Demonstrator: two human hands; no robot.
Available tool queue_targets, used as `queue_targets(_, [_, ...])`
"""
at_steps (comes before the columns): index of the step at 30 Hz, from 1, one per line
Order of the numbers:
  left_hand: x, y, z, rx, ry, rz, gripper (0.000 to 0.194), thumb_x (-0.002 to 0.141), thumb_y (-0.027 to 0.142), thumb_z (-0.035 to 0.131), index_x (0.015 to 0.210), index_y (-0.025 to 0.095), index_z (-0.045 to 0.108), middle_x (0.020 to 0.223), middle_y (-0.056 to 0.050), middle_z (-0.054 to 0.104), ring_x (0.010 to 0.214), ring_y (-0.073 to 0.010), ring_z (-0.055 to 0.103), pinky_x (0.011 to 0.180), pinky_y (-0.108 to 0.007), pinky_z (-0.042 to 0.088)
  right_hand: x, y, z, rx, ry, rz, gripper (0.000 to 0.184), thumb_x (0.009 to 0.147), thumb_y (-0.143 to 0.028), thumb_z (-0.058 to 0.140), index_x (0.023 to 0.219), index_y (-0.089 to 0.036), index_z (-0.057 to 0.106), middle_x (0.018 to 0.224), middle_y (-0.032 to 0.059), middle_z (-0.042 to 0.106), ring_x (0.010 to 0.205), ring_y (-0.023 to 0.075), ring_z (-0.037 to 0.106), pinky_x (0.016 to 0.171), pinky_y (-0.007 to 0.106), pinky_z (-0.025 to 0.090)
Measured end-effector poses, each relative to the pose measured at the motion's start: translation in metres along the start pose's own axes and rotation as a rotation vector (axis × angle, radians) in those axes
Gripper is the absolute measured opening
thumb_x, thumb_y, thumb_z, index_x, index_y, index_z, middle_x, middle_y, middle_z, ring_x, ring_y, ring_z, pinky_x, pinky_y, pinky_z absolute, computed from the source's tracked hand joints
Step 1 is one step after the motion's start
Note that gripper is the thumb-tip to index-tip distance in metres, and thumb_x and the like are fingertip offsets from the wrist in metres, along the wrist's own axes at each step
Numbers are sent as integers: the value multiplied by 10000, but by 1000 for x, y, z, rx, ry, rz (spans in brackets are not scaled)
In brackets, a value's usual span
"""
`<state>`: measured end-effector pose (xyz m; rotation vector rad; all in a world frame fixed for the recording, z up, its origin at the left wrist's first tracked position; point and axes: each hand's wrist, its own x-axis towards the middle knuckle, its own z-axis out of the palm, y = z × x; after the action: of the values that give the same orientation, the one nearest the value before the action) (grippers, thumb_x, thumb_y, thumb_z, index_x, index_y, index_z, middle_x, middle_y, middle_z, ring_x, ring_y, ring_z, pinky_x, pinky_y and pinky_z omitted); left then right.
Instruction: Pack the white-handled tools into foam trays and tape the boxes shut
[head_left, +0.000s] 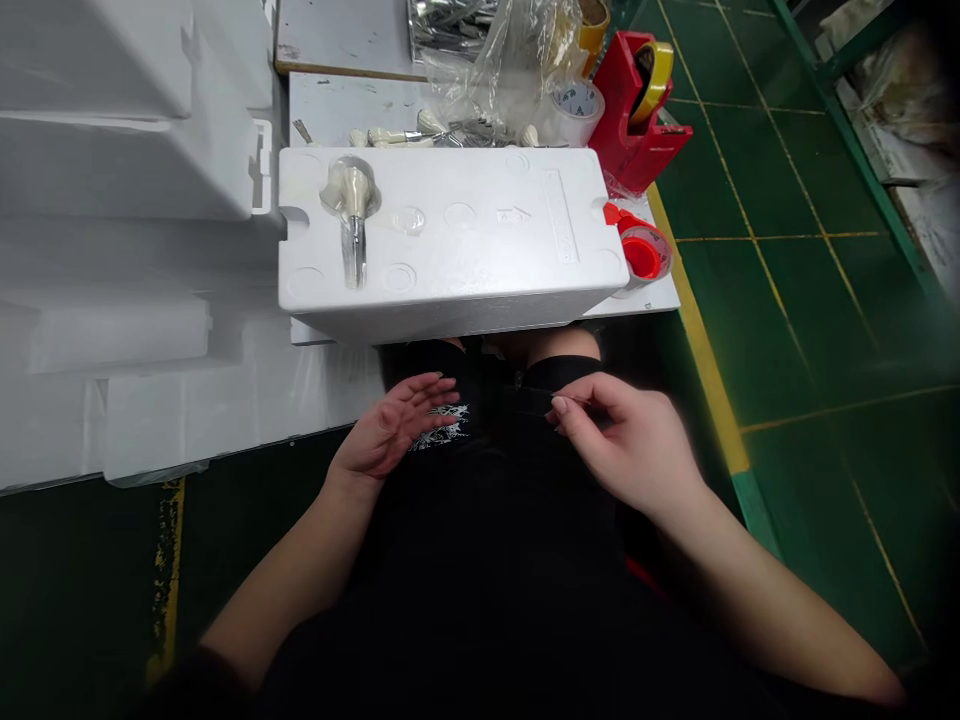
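The work surface is a white foam box [465,270], which lies across a white table [652,295] in front of the person's knees. On its top, near the left end, one brush [355,225] with pale bristles lies in a clear wrap, with the bristles toward the far side and the handle toward the person. The left hand [390,435] is released, the palm turned inward and the fingers spread a little, and it holds nothing. The right hand [634,440] pinches with thumb and forefinger a thin clear piece [534,402] above the lap; it is too faint for me to tell what it is. Both hands are on the near side of the foam box, apart from it. Behind the box lie more brushes [390,137], a crumpled plastic bag [517,60] and a clear tape roll [577,108]. To the right stands a red tape dispenser [619,135] with a yellow roll [654,80], and nearer is a roll with a red core [643,255]. Large white foam pieces [90,170] fill the left side. The floor [750,330] is green with yellow lines, and a green-framed shelf [836,60] stands at the far right.
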<state>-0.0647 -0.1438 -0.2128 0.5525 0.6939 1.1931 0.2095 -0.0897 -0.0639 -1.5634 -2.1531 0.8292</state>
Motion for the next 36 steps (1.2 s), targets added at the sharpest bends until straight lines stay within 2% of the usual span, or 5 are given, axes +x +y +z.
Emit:
queue_targets(4, [-7, 2, 4, -37, 31, -46, 691, 806, 765, 629, 1210, 212, 721, 1277, -163, 657, 1114, -343, 660, 828, -497, 622, -1, 1, -2, -11, 14, 17, 177, 948, -359, 637, 854, -221, 695, 779, 2, 740, 633, 138, 690, 483, 221, 433])
queue_targets(8, [-9, 4, 10, 312, 342, -45, 307, 859, 462, 765, 1047, 219, 772, 998, -77, 722, 849, -187, 683, 773, -329, 591, 3, 12, 4, -8, -9, -3, 145, 947, -346, 640, 896, -230, 709, 802, 2, 751, 648, 150, 699, 518, 235, 475])
queue_targets(17, [21, -8, -3, 565, 820, 521, 321, 732, 317, 887, 1033, 244, 802, 865, -11, 737, 808, -143, 673, 822, -303, 561, 54, 70, 92, 435, 289, -76, 297, 973, -385, 611, 1240, -263, 656, 980, 33, 784, 745, 183, 741, 667, 341, 623])
queue_targets(22, [34, -13, -5, 528, 875, 595, 223, 723, 291, 891, 861, 189, 749, 852, -23, 745, 823, -149, 698, 822, -291, 565, 66, 83, 122, 615, 440, -80, 373, 949, -411, 660, 1231, -285, 451, 975, 22, 786, 824, 187, 747, 691, 340, 611])
queue_targets(36, [56, -11, -10, 505, 911, 573, 224, 744, 287, 867, 894, 184, 737, 881, -19, 728, 877, -162, 688, 894, -324, 568, 87, 78, 132, 633, 458, 124, 415, 897, -529, 687, 966, -284, 360, 908, 1, 750, 744, 175, 717, 702, 315, 568])
